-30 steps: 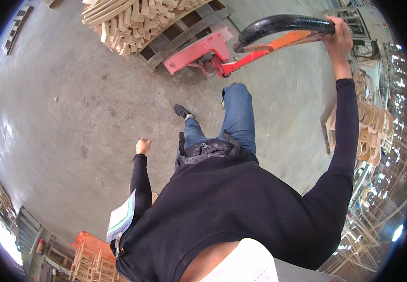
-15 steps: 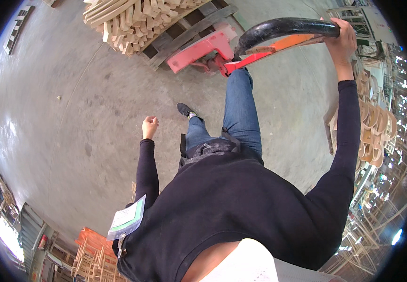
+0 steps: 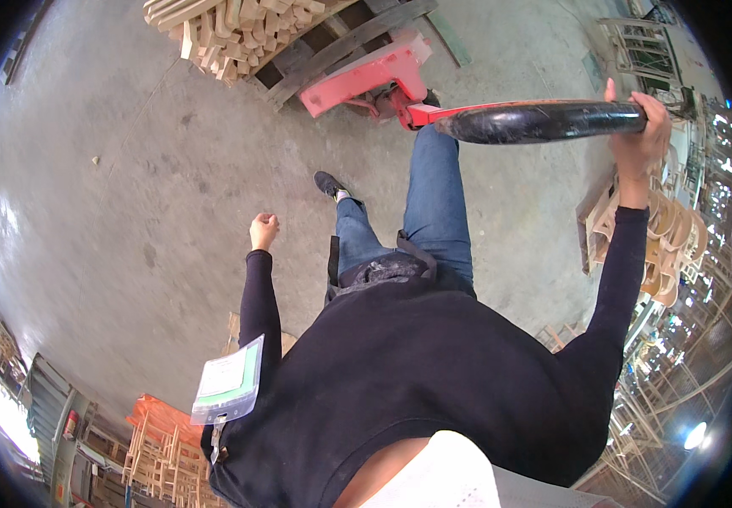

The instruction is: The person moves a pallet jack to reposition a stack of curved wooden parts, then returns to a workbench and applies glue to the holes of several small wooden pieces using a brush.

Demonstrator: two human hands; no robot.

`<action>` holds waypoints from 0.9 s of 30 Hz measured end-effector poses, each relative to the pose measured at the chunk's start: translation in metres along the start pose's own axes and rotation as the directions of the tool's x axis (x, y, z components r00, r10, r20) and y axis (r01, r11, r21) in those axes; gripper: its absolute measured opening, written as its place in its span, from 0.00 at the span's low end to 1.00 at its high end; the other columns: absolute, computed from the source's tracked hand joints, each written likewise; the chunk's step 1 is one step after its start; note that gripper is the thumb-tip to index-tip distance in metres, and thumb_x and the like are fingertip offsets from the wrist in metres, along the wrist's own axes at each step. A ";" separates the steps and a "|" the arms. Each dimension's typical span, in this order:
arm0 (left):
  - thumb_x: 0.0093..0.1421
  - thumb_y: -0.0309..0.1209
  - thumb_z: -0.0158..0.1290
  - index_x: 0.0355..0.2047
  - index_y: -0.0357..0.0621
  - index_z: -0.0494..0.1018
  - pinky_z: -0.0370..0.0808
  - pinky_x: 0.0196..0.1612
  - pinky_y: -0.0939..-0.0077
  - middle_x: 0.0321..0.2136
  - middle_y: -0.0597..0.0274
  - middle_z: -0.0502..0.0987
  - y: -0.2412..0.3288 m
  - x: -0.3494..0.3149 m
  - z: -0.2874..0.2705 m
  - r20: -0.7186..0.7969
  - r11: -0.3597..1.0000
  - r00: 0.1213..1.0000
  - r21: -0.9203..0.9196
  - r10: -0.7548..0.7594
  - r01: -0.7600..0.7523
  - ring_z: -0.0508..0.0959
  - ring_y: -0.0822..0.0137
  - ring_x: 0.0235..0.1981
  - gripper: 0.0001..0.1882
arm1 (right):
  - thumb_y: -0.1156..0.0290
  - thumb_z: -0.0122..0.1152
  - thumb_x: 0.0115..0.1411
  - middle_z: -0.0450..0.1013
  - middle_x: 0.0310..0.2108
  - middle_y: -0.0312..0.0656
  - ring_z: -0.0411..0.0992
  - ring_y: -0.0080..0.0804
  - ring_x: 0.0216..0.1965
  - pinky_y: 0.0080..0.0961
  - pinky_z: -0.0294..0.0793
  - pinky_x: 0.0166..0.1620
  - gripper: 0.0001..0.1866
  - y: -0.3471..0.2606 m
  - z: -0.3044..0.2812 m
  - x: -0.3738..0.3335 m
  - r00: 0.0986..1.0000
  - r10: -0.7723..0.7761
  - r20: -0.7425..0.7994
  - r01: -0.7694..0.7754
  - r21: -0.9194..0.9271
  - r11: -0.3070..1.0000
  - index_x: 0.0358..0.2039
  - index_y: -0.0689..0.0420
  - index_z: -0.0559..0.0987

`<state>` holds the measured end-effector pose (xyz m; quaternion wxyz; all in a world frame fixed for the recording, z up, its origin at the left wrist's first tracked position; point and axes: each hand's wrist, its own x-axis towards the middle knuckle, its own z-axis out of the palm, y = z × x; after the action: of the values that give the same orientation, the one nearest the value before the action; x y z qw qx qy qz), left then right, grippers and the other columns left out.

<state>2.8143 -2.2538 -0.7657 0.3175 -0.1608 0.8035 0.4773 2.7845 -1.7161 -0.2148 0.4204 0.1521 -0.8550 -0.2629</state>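
Observation:
My right hand [image 3: 643,140] grips the outer end of the black loop handle [image 3: 544,123] of a red pallet jack, its fingers bent over the bar and the thumb sticking up. The handle lies almost level across the upper right, joined to the red pallet jack body [image 3: 362,76] at a wooden pallet [image 3: 345,42]. Curved pale wooden pieces [image 3: 235,34] are stacked on that pallet. Out over the floor at my left side, my left hand [image 3: 264,230] is loosely closed in a fist, touching nothing, and no object shows in it.
Grey concrete floor [image 3: 129,212] spreads around my feet. To the right stand stacked curved wooden parts [image 3: 671,229] and a metal rack [image 3: 641,46]. Wooden frames under an orange sheet [image 3: 159,419] are behind me at the lower left.
The handle has swung round and tilted, its black grip coming lower in view. My right hand has moved right and down with it. The stacked wood has shifted slightly up and left.

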 end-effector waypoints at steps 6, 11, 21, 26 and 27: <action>0.55 0.31 0.50 0.36 0.32 0.73 0.76 0.29 0.77 0.25 0.53 0.79 0.016 0.001 -0.004 0.012 1.000 1.000 -0.029 0.003 -0.003 0.80 0.67 0.25 0.13 | 0.62 0.74 0.40 0.72 0.26 0.30 0.73 0.27 0.27 0.23 0.70 0.34 0.23 -0.004 -0.008 0.000 0.996 0.026 0.081 -0.019 -0.091 0.996 0.33 0.50 0.70; 0.53 0.31 0.51 0.33 0.35 0.74 0.75 0.29 0.76 0.23 0.56 0.79 0.011 0.000 -0.004 0.002 1.000 1.000 0.001 -0.006 0.006 0.79 0.68 0.23 0.12 | 0.58 0.73 0.41 0.72 0.27 0.30 0.72 0.28 0.28 0.25 0.69 0.36 0.23 0.003 -0.007 0.000 0.991 0.062 0.115 -0.048 -0.123 0.991 0.34 0.50 0.70; 0.55 0.31 0.50 0.36 0.32 0.72 0.76 0.28 0.76 0.25 0.54 0.78 -0.013 -0.019 -0.028 -0.025 0.991 0.999 -0.135 -0.023 0.019 0.79 0.67 0.24 0.13 | 0.58 0.72 0.41 0.69 0.34 0.38 0.68 0.38 0.40 0.33 0.65 0.44 0.27 -0.012 -0.001 -0.039 0.898 0.439 -0.011 -0.437 -0.133 0.890 0.38 0.53 0.69; 0.55 0.30 0.50 0.34 0.30 0.71 0.77 0.25 0.75 0.23 0.54 0.77 -0.043 -0.039 -0.065 -0.137 0.964 0.984 -0.254 -0.114 0.077 0.79 0.67 0.23 0.13 | 0.60 0.70 0.44 0.68 0.43 0.44 0.66 0.44 0.46 0.37 0.64 0.49 0.29 -0.034 0.003 -0.024 0.917 0.379 -0.127 -0.398 -0.201 0.895 0.42 0.57 0.65; 0.55 0.30 0.50 0.34 0.30 0.71 0.77 0.24 0.75 0.24 0.55 0.77 -0.051 -0.041 -0.069 -0.133 0.944 0.982 -0.318 -0.138 0.089 0.79 0.67 0.23 0.13 | 0.59 0.70 0.44 0.65 0.47 0.48 0.64 0.48 0.49 0.41 0.62 0.53 0.34 -0.033 0.006 -0.026 0.908 0.397 -0.132 -0.416 -0.186 0.890 0.46 0.60 0.63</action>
<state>2.8486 -2.3409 -0.7484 0.2526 -0.2910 0.7296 0.5650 2.7968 -1.7288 -0.2534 0.5180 -0.0635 -0.8154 -0.2505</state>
